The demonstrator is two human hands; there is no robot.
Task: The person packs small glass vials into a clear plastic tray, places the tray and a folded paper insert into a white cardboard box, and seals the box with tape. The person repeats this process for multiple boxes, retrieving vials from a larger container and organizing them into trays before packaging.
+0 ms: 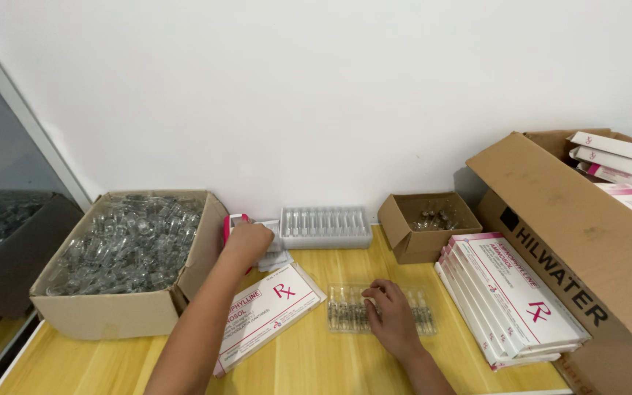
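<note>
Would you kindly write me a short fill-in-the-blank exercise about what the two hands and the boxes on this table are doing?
1. The right hand rests on a clear tray of ampoules lying on the ____ table.
2. The left hand reaches beside the large ____ box full of clear glass ampoules.
3. The stack of white-and-pink cartons lies to the ____ of the right hand.

Missing words: wooden; cardboard; right

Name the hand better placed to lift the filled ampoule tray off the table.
Right hand, probably: it already rests on the ampoule tray. The left hand is off at the leaflets beside the carton.
</note>
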